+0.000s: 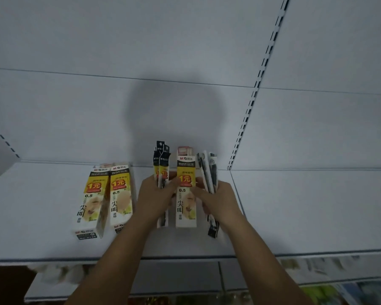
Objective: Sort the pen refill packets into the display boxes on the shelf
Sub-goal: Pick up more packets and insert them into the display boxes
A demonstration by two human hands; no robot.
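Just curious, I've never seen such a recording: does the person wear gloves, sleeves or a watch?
No. The left hand and right hand are bare, with no gloves, rings or watch visible, and no sleeves show as far down the arms as the frame reaches.

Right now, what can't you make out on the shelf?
All head view.
- Count of left packets: they overlap, and the left hand covers them.
- Print on right packets in the right hand: edge-on, too small.
- Inside of middle box: its front hides it.
- Goods below the shelf: blurred.
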